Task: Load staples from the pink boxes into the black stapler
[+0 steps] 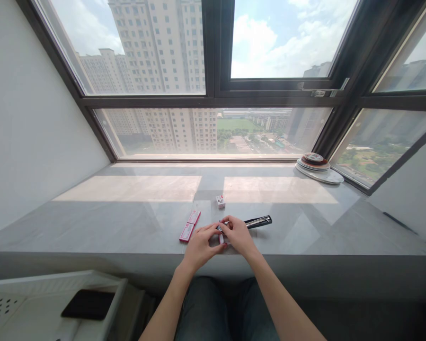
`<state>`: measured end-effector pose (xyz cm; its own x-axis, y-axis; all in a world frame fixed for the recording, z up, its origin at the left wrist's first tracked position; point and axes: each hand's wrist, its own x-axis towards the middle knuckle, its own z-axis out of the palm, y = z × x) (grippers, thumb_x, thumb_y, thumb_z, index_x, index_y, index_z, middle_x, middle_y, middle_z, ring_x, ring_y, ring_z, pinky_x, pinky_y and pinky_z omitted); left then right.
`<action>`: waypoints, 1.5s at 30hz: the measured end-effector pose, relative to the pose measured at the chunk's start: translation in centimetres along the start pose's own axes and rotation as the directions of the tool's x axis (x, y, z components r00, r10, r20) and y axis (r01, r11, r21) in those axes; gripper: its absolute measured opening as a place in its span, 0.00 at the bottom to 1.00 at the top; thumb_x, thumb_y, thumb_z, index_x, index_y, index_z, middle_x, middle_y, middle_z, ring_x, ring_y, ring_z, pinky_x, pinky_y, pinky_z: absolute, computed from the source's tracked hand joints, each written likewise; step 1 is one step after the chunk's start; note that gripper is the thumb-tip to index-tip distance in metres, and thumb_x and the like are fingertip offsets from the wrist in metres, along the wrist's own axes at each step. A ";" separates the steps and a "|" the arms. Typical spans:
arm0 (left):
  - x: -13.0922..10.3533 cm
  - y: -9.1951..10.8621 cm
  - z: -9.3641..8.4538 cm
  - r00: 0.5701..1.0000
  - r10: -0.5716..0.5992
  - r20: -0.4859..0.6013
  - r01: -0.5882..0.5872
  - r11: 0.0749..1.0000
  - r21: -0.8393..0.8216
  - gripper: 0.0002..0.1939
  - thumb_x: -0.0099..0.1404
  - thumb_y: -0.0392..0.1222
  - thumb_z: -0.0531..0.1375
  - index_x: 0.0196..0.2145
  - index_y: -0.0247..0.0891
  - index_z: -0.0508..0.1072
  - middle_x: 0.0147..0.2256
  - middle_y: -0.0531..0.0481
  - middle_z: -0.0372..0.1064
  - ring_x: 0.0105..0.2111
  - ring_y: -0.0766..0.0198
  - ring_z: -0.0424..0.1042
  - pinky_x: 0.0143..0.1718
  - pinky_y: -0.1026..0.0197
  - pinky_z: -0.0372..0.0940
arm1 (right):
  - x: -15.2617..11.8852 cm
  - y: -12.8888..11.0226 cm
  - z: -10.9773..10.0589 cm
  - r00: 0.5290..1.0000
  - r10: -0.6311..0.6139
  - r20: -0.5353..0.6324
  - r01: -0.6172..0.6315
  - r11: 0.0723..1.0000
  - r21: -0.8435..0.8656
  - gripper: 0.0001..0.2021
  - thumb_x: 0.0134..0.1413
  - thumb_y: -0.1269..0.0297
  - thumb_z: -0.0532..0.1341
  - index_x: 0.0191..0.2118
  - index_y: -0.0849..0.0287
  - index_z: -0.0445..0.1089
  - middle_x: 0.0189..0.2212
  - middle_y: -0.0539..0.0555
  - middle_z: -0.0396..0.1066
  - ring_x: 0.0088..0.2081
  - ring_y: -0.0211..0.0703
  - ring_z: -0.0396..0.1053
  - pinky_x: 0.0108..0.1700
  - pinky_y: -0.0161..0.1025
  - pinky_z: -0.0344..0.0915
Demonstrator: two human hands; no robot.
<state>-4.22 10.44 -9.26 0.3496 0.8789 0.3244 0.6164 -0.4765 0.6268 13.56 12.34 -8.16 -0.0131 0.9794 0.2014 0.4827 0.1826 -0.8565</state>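
Both my hands meet over the grey stone sill, close to its front edge. The fingers of my left hand (201,247) are curled round a small red-and-white box (221,238). My right hand (236,235) pinches at something small and dark just above that box, too small to make out. A black stapler-like tool (259,221) with a metal strip lies right of my right hand, its near end hidden behind the fingers. Left of my left hand lie two flat pink-and-white boxes (190,226) end to end. A small white box (220,201) with red marks stands beyond my hands.
Stacked round plates or mats (319,176) sit at the sill's back right corner, by the window. Below the sill at the left, a white plastic basket (24,308) has a black phone-like slab (88,304) on it. The sill's front edge (305,255) runs across the view.
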 end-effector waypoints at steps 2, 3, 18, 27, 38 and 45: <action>0.0 0.1 0.0 1.000 -0.009 -0.005 0.009 1.000 0.007 0.18 0.58 0.49 0.68 0.47 0.52 0.78 0.59 0.54 0.67 0.60 0.53 0.66 0.61 0.51 0.62 | -0.2 -0.9 -0.7 0.998 -0.062 0.011 0.062 0.996 -0.060 0.12 0.61 0.55 0.57 0.39 0.55 0.74 0.20 0.46 0.66 0.25 0.39 0.64 0.31 0.33 0.57; 0.1 0.0 0.0 1.000 -0.015 -0.006 0.015 1.000 0.011 0.18 0.57 0.49 0.69 0.46 0.52 0.78 0.59 0.54 0.68 0.60 0.52 0.66 0.60 0.51 0.62 | -0.4 -1.3 -1.1 0.995 -0.088 0.042 0.092 0.992 -0.092 0.11 0.61 0.56 0.57 0.39 0.54 0.74 0.20 0.46 0.66 0.25 0.39 0.64 0.31 0.33 0.56; -0.8 1.0 -0.7 0.990 -0.069 -0.123 0.078 0.994 0.070 0.12 0.68 0.54 0.58 0.35 0.43 0.73 0.39 0.49 0.72 0.43 0.57 0.72 0.47 0.55 0.64 | -3.8 4.2 -7.7 0.996 0.077 0.047 -0.060 0.956 -0.289 0.15 0.62 0.51 0.56 0.32 0.55 0.69 0.20 0.47 0.67 0.25 0.41 0.65 0.29 0.35 0.53; -0.5 3.7 3.0 0.979 -0.092 -0.183 0.129 0.970 0.205 0.15 0.74 0.50 0.51 0.33 0.43 0.72 0.33 0.49 0.73 0.38 0.56 0.71 0.41 0.55 0.59 | -3.9 4.9 -5.7 0.995 0.078 0.054 -0.064 0.972 -0.226 0.16 0.61 0.49 0.56 0.31 0.55 0.70 0.24 0.50 0.71 0.28 0.43 0.68 0.31 0.36 0.58; 0.5 4.6 3.8 0.977 -0.117 -0.176 0.159 0.955 0.249 0.13 0.73 0.50 0.53 0.45 0.44 0.74 0.38 0.50 0.76 0.38 0.59 0.73 0.39 0.58 0.57 | -1.3 6.1 -12.8 0.976 0.197 0.097 -0.219 0.908 0.356 0.32 0.48 0.39 0.67 0.51 0.59 0.69 0.22 0.44 0.60 0.19 0.31 0.50 0.20 0.32 0.46; 0.9 5.0 3.8 0.981 -0.118 -0.155 0.158 0.948 0.275 0.11 0.71 0.51 0.55 0.41 0.44 0.72 0.36 0.50 0.75 0.37 0.58 0.72 0.39 0.57 0.55 | 4.2 2.9 -7.3 0.978 -0.107 0.176 0.074 0.980 0.183 0.23 0.44 0.43 0.71 0.36 0.59 0.74 0.20 0.42 0.55 0.23 0.32 0.50 0.26 0.33 0.48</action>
<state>1.85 8.81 -8.56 0.1608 0.9213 0.3540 0.8340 -0.3187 0.4504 21.26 16.33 -6.31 -0.2190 0.9539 0.2051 0.3122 0.2677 -0.9115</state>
